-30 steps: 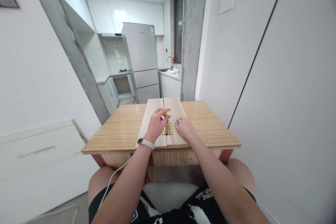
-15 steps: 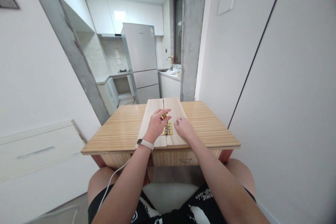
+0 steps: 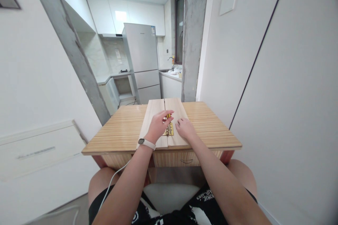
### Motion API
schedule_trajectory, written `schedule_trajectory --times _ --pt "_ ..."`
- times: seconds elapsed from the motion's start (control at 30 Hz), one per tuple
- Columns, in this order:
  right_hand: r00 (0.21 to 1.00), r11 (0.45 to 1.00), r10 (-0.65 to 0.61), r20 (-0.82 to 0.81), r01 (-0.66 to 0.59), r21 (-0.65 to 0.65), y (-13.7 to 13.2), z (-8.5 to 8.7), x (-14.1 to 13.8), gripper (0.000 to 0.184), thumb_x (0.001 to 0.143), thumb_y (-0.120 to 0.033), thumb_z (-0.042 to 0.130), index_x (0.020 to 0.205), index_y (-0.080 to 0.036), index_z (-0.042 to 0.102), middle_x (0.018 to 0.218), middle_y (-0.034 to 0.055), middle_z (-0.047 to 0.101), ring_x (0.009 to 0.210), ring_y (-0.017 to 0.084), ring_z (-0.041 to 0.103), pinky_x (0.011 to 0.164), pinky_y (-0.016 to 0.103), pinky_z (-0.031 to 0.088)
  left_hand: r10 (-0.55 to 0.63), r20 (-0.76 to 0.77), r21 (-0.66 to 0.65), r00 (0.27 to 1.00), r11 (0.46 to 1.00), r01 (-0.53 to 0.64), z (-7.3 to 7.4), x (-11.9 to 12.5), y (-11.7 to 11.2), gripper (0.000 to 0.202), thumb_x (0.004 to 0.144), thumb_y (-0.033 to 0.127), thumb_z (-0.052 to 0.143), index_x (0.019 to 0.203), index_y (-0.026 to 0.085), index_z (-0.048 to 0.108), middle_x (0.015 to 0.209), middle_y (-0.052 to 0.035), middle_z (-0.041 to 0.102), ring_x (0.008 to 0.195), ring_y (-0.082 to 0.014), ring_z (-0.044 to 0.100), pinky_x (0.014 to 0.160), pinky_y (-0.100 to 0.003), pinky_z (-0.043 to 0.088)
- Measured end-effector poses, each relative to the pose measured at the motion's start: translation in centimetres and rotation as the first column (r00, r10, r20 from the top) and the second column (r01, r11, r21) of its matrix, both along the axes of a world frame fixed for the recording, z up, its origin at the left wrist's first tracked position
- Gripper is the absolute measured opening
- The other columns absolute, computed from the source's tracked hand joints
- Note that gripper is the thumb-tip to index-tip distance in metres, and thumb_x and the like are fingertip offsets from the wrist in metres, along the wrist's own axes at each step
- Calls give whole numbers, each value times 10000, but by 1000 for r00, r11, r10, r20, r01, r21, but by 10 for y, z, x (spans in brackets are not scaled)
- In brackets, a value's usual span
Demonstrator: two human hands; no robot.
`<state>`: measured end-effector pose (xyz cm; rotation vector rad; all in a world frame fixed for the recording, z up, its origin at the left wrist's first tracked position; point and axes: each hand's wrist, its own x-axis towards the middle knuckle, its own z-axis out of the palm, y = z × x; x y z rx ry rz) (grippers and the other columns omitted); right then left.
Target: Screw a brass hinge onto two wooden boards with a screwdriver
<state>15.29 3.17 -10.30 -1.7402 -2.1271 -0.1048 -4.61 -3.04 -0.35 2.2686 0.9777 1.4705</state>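
Observation:
Two pale wooden boards (image 3: 177, 112) lie side by side on a small wooden table (image 3: 124, 130), joined by a brass hinge (image 3: 170, 130) across their seam. My left hand (image 3: 157, 126), with a white band on the wrist, is closed round a yellow-handled tool (image 3: 167, 115) that stands over the hinge. My right hand (image 3: 185, 128) rests on the right board just beside the hinge, fingers curled down against the wood, holding the board and hinge in place.
A white wall (image 3: 277, 77) runs close along the table's right side and a white cabinet (image 3: 39, 151) stands at the left. Beyond the table are a concrete pillar (image 3: 191, 35), a grey fridge (image 3: 142, 63) and a kitchen counter with a sink (image 3: 171, 72). My knees are under the table.
My left hand has shifted slightly, its fingers stretching a little further right over the yellow tool. The right hand and the boards have stayed put.

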Motion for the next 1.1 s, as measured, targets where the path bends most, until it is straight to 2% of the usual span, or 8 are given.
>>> schedule_trajectory --times 0.1,0.2,0.27,0.37,0.6,0.8,0.97,1.1 --pt "1000 1000 -4 4 4 -10 -2 1 0 385 1103 -430 447 1188 -194 739 1284 161 704 1267 279 566 1143 371 359 -9 -22 14 1000 1000 9 1 -2 1 343 1005 254 676 1344 275 719 1175 -63 780 1034 -196 754 944 -364 652" --pt "1000 1000 7 3 -7 6 -2 1 0 381 1106 -429 442 1176 -198 737 1275 157 705 1258 277 569 1131 366 366 -62 -37 0 997 998 62 0 -4 4 476 1017 160 596 1477 279 630 1338 -89 743 1227 -214 718 1074 -397 601" --pt "1000 1000 7 1 -7 14 -2 1 0 376 1106 -430 448 1170 -196 736 1273 158 704 1258 281 570 1120 365 373 -106 -24 -35 994 994 106 -2 -4 6 521 1020 115 540 1512 275 593 1387 -106 720 1281 -216 702 1056 -380 607" --pt "1000 1000 -1 2 1 8 -1 0 0 379 1104 -434 454 1164 -191 739 1261 161 706 1254 283 575 1120 368 376 -118 24 -66 993 991 119 -2 -2 6 496 1015 113 549 1485 262 607 1321 -109 741 1190 -208 742 991 -360 632" --pt "1000 1000 -1 4 1 5 -3 2 0 382 1105 -438 449 1165 -197 740 1259 162 711 1257 284 578 1122 371 381 20 8 32 1000 999 -20 3 -2 3 239 947 239 746 1187 241 749 1153 -64 737 877 -159 716 854 -329 644" --pt "1000 1000 5 -10 -5 13 -2 1 0 365 1102 -431 464 1151 -189 733 1252 158 713 1256 280 578 1122 368 382 -77 52 -44 996 996 79 -4 -2 6 421 1028 185 585 1439 258 643 1359 -107 719 1237 -215 707 1014 -366 625" --pt "1000 1000 4 -11 -4 5 1 0 0 359 1098 -429 471 1150 -190 734 1252 156 710 1258 276 576 1128 365 377 -72 88 -54 994 996 77 -3 0 4 459 1011 174 623 1460 269 623 1243 -86 756 1084 -191 758 962 -358 647" --pt "1000 1000 9 -8 -9 12 0 0 0 367 1100 -434 463 1148 -193 736 1238 157 712 1247 279 582 1128 362 375 13 29 27 1000 1000 -13 1 -1 1 281 987 228 690 1260 263 748 1175 -74 741 997 -186 732 872 -332 652"
